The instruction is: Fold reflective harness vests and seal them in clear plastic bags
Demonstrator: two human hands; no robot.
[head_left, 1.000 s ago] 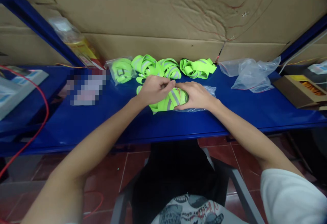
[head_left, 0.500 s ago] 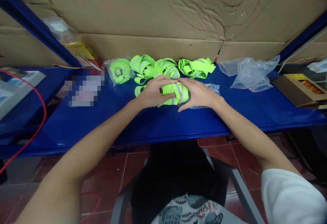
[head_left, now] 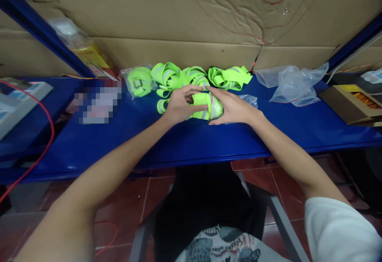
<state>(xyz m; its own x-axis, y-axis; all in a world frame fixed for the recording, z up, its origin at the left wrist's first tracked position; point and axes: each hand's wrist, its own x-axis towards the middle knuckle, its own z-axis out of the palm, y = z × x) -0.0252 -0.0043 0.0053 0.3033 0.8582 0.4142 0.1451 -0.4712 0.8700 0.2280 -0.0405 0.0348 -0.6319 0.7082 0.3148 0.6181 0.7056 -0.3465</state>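
Between my hands is a rolled neon-yellow reflective strap [head_left: 201,100] with grey stripes. A clear plastic bag [head_left: 217,108] with a red edge covers its right end. My left hand [head_left: 182,104] grips the strap's left side, thumb across the front. My right hand [head_left: 234,106] is curled round the bagged end, thumb below and fingers above. Just behind lie more coiled reflective straps [head_left: 168,77], with another bundle [head_left: 229,78] to their right. At the left of this row, one coiled strap [head_left: 140,82] sits inside a clear bag.
Clear zip bags [head_left: 294,85] lie in a heap at the right, beside an open cardboard box [head_left: 349,104]. Another flat clear bag [head_left: 250,100] is by my right hand. A bottle [head_left: 79,47] stands at the back left. The blue table [head_left: 179,146] backs onto cardboard.
The bag now reaches over more of the strap's right end, and the red edge shows more clearly. Both hands have shifted slightly and keep their hold.
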